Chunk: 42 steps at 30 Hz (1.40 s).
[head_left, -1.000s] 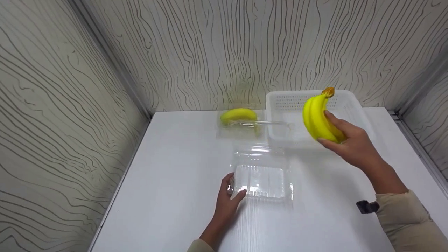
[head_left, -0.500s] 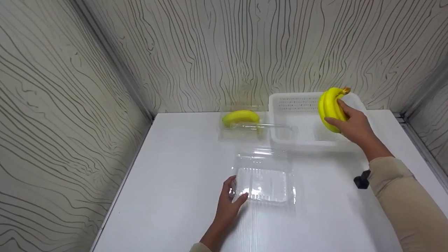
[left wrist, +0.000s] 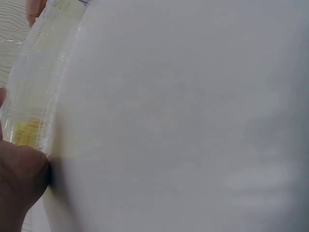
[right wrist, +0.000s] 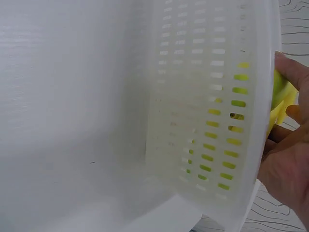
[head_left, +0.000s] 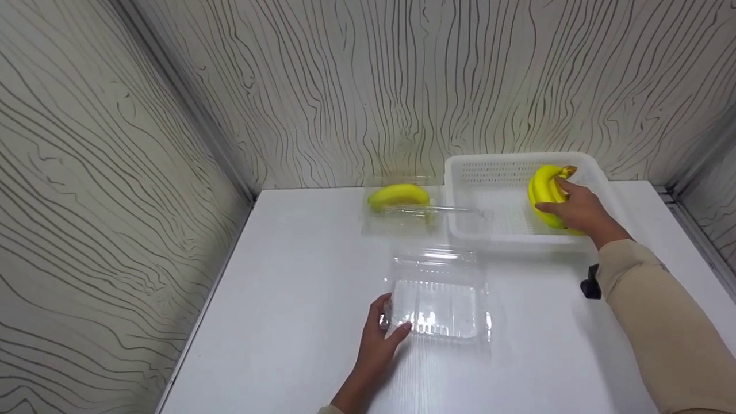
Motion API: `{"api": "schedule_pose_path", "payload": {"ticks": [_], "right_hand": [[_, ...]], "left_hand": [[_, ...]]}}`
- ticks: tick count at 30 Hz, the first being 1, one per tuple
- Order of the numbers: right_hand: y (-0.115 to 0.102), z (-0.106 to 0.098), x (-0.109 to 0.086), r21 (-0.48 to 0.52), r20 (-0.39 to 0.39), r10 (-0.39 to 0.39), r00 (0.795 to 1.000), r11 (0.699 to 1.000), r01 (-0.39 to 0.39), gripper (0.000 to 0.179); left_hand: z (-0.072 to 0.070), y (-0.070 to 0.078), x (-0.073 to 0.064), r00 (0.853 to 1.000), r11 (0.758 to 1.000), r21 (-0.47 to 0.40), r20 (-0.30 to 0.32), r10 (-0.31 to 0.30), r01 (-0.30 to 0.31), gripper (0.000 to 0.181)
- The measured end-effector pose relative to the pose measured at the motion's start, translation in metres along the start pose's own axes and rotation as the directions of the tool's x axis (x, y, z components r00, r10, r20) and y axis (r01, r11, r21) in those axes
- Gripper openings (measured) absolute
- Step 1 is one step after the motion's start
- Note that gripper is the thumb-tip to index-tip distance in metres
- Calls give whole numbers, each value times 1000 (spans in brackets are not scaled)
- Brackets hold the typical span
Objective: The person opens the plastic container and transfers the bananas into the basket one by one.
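Observation:
My right hand (head_left: 583,210) grips a bunch of yellow bananas (head_left: 541,192) inside the right part of a white perforated basket (head_left: 495,210). The brown stem end points to the back right. In the right wrist view the basket's slotted wall (right wrist: 188,43) stands in front, with yellow and green showing through the slots beside the fingers. My left hand (head_left: 376,342) holds the left edge of an opened clear plastic clamshell box (head_left: 440,307), thumb on the near side and fingers behind. Only part of that hand (left wrist: 19,174) shows in the left wrist view.
Left of the basket stands another clear plastic box (head_left: 397,227) with a yellow banana (head_left: 398,196) in it; its lid reaches toward the basket. A wood-grain patterned wall (head_left: 345,92) rises right behind both. Everything stands on a white table (head_left: 287,299).
My right hand has carried the bananas rightward over the basket, then lowered them into it. The left hand keeps its hold on the clear box; the view has shifted slightly.

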State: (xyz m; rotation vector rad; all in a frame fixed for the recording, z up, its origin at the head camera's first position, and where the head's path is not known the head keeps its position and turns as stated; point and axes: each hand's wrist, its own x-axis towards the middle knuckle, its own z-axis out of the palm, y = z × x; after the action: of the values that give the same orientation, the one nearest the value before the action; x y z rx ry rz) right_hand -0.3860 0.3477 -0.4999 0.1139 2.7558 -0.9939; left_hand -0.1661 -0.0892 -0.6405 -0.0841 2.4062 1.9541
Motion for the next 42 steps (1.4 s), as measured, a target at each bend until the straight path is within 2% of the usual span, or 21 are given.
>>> {"api": "schedule_pose_path", "payload": {"ticks": [11, 17, 21, 27, 32, 36, 42], "right_hand": [[16, -1, 6, -121, 148, 45, 988, 992, -27, 107], [18, -1, 8, -126, 185, 75, 980, 991, -52, 108], [15, -1, 6, -165, 216, 79, 973, 985, -43, 110], [4, 5, 7, -215, 232, 97, 968, 976, -46, 109], [2, 8, 12, -218, 241, 96, 966, 975, -42, 111], [3, 6, 11, -210, 250, 92, 964, 977, -39, 109], [-6, 9, 7, -222, 243, 72, 967, 975, -16, 103]], "left_hand": [[3, 1, 0, 1000, 999, -31, 29, -10, 11, 79], [6, 2, -1, 999, 999, -25, 31, -21, 21, 79], [6, 3, 0, 1000, 1000, -5, 29, -12, 12, 79], [1, 5, 3, 1000, 1000, 16, 24, -1, 1, 77], [-1, 5, 3, 1000, 1000, 19, 10, 5, -5, 76], [0, 5, 3, 1000, 1000, 9, 23, 6, -7, 77], [0, 5, 1, 1000, 1000, -8, 21, -17, 17, 79]]}}
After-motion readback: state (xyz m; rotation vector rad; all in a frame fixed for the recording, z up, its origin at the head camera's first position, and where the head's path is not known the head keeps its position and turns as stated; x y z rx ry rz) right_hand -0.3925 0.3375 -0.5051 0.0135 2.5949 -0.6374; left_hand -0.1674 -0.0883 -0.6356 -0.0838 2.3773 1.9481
